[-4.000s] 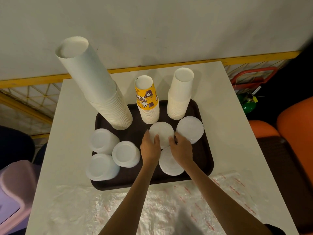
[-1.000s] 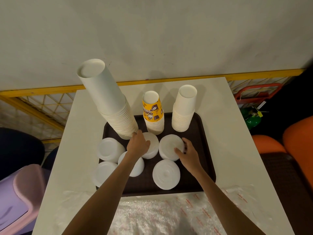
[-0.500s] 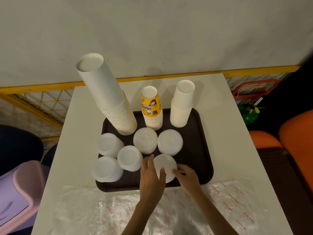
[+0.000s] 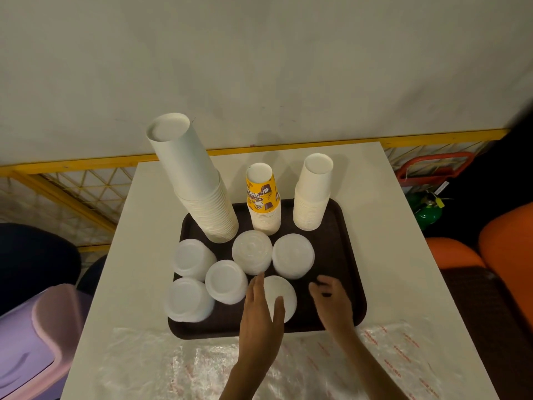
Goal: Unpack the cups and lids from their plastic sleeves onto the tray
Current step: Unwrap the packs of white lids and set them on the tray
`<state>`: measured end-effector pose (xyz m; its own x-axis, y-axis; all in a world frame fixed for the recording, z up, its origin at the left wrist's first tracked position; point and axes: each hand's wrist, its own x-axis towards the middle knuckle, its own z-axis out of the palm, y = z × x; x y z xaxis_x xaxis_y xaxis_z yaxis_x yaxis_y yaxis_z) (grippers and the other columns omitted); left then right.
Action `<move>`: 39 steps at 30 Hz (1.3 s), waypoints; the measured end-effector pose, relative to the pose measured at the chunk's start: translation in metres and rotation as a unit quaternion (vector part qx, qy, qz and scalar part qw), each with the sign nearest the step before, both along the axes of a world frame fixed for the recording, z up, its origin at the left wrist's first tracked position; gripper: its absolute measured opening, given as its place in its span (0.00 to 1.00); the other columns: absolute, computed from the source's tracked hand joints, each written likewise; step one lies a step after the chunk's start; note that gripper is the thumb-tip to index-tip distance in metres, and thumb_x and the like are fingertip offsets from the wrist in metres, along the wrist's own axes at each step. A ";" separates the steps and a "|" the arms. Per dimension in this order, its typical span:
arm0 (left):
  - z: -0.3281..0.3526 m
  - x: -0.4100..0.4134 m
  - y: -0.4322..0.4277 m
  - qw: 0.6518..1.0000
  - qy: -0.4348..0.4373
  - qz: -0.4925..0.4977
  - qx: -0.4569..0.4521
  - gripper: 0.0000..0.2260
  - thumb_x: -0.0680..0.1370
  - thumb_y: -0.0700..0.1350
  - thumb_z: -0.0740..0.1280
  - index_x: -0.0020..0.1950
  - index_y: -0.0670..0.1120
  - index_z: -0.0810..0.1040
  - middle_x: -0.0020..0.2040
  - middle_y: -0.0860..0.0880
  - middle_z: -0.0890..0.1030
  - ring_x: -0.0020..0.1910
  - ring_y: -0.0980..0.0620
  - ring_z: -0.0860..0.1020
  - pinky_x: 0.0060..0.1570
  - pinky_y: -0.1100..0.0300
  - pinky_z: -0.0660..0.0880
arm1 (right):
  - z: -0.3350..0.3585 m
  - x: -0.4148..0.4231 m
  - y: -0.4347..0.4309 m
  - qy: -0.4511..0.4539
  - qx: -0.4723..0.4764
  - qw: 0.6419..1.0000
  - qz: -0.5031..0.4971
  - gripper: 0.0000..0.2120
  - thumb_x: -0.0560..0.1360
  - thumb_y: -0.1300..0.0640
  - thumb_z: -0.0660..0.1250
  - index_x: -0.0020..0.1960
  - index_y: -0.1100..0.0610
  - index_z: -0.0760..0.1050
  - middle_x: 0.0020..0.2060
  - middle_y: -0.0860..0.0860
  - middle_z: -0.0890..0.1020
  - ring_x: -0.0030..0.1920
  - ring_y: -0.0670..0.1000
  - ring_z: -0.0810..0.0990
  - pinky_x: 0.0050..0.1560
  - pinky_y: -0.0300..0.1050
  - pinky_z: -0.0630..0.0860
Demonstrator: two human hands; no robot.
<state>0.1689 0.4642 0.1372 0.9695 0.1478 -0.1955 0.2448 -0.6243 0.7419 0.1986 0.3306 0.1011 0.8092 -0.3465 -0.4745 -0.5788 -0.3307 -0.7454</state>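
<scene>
Head view: my left hand point(image 4: 261, 316) lies straight-fingered against the near lid stack point(image 4: 284, 295), thumb on its top and gripping nothing. My right hand point(image 4: 333, 303) has just left that stack and now hovers over bare tray point(image 4: 353, 255), loosely curled and empty. I judge this last stack placed: the cup stacks point(image 4: 202, 197) share the tray and the plastic sleeves point(image 4: 150, 365) lie flat before me. The yellow cup point(image 4: 261, 194) bears upside-down lettering I can't read, and the sleeves' red print is too small.
</scene>
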 end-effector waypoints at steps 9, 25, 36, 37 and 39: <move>0.044 0.094 0.022 0.990 -0.073 0.067 -0.105 0.31 0.76 0.45 0.69 0.75 0.46 0.57 0.71 0.43 0.69 0.67 0.45 0.70 0.63 0.52 0.70 | 0.042 0.103 -0.037 -0.112 0.001 0.994 0.008 0.39 0.71 0.50 0.73 0.74 0.54 0.57 0.66 0.57 0.71 0.56 0.54 0.78 0.54 0.44 0.71; 0.019 0.174 0.022 0.992 -0.079 -0.009 -0.100 0.38 0.70 0.44 0.75 0.74 0.44 0.58 0.69 0.47 0.70 0.66 0.49 0.72 0.63 0.52 0.72 | 0.006 0.168 -0.031 -0.223 -0.020 0.970 0.095 0.46 0.61 0.55 0.81 0.72 0.57 0.60 0.66 0.53 0.73 0.65 0.53 0.72 0.58 0.40 0.69; 0.003 0.189 0.010 0.995 -0.054 -0.009 -0.087 0.34 0.71 0.47 0.75 0.71 0.43 0.61 0.65 0.46 0.75 0.61 0.47 0.75 0.55 0.58 0.73 | 0.003 0.122 -0.068 -0.197 -0.004 0.978 0.072 0.45 0.60 0.55 0.81 0.71 0.53 0.61 0.65 0.49 0.73 0.65 0.53 0.72 0.59 0.43 0.70; 0.003 0.190 0.005 0.995 -0.047 -0.016 -0.088 0.34 0.71 0.47 0.74 0.71 0.44 0.61 0.65 0.46 0.75 0.61 0.47 0.75 0.55 0.58 0.73 | 0.003 0.113 -0.072 -0.198 -0.004 0.977 0.078 0.45 0.60 0.55 0.81 0.71 0.53 0.61 0.64 0.49 0.73 0.65 0.53 0.72 0.59 0.43 0.71; 0.005 0.192 -0.005 0.995 -0.033 -0.024 -0.093 0.34 0.72 0.46 0.74 0.71 0.44 0.60 0.65 0.46 0.75 0.62 0.47 0.75 0.55 0.59 0.72 | 0.004 0.098 -0.074 -0.201 -0.011 0.976 0.088 0.44 0.60 0.55 0.81 0.70 0.53 0.62 0.63 0.49 0.74 0.64 0.52 0.73 0.59 0.42 0.71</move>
